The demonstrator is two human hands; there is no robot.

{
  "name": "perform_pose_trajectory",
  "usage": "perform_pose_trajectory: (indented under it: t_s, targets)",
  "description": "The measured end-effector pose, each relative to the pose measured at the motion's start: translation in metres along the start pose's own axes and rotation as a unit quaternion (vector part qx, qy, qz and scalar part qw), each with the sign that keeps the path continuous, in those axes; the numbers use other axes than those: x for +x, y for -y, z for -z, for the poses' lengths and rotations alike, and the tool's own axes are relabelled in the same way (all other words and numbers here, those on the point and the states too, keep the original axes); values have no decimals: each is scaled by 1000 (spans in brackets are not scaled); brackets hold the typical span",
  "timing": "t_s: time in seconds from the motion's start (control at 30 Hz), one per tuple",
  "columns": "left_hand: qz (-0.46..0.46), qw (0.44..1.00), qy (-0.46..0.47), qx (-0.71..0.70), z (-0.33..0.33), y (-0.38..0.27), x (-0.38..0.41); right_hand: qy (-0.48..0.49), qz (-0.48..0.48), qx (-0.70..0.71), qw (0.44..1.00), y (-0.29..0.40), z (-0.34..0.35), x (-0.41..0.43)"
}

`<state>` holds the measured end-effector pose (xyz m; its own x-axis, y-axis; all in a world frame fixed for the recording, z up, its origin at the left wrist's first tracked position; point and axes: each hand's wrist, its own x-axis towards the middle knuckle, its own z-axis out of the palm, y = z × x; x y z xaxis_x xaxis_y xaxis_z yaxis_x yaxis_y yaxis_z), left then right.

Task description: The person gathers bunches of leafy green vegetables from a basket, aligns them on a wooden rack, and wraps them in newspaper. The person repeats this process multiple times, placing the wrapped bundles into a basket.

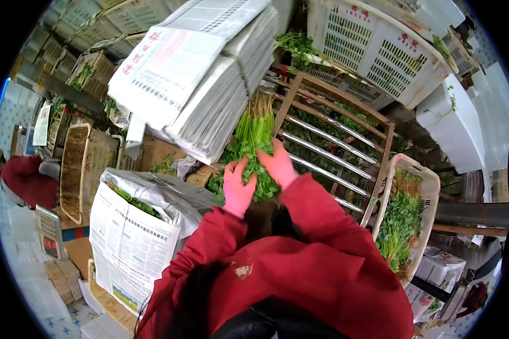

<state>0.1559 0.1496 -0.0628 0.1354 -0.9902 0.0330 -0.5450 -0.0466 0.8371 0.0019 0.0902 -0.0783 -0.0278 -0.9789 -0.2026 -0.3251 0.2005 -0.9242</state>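
Observation:
A bunch of leafy greens with roots lies before me, its pale roots pointing away and its leaves towards my body. My left hand rests on the leaves at the left side, fingers and thumb spread. On the right side, my right hand touches the bunch where stems meet leaves, thumb and forefinger apart; its other fingertips are hidden, so its grip is unclear. A tall tied stack of newspapers stands just left of the roots. Immediately right of the bunch is a metal rack with slatted bars.
A plastic crate of rooted greens stands at right. Newspaper-wrapped greens fill a basket at left. White slatted crates and a foam box stand behind the rack. A digital scale and another person are far left.

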Motion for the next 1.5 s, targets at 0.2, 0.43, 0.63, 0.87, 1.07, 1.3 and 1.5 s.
perform_pose_trajectory:
  t_s: [0.2,0.43,0.63,0.87,1.07,1.3,1.5]
  targets:
    - [-159,961,194,115,-68,-27,-26,-52,-120,-140,981,-57,103,-51]
    - [-7,910,377,173,-15,-81,29,-82,-22,-86,993,-56,180,-23]
    - [-110,961,132,218,-106,-74,79,-93,27,-88,991,-59,157,30]
    - [2,989,145,-3,-132,-10,80,-184,26,-168,968,-70,180,39]
    - [44,969,228,84,-129,0,98,-90,-167,-214,958,-44,154,104]
    - [163,846,341,-377,-122,-18,102,25,-46,171,984,-26,153,93]
    - [175,821,390,-378,-112,-35,101,47,-96,134,985,-16,162,82]
